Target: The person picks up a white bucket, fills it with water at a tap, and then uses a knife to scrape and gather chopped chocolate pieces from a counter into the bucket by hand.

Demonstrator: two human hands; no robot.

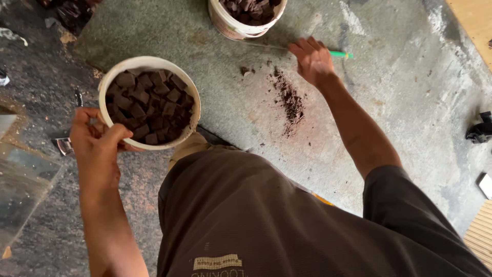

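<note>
My left hand (97,141) grips the near rim of a white bucket (148,62) filled with dark brown cut chunks (148,105). My right hand (312,60) reaches out over a grey stone slab (215,97) and holds a thin tool with a green handle (339,53). A streak of dark brown crumbs (291,102) lies on the slab just below that hand. A second white bucket (238,25) with the same dark chunks stands at the top edge, partly cut off.
My brown shirt fills the lower middle. A black object (480,129) lies at the right edge, a small white piece (486,184) below it. Wooden boards (479,20) show at the top right. Dark rough floor lies on the left.
</note>
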